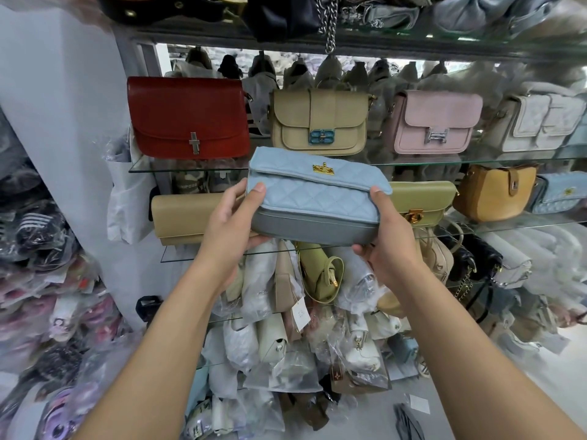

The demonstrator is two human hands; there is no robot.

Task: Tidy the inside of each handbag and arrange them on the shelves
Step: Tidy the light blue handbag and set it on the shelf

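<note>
Evidently, blue bag [314, 198] was gripped at both ends by left hand [228, 217] and right hand [389, 242], held level before glass shelf [184, 253], probably for placement there.

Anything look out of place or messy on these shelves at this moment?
Yes. A chain strap dangles over the top shelf's edge; lower down, an olive bag lies tipped among a heap of plastic-wrapped bags. The held blue quilted bag looks fine.
</note>
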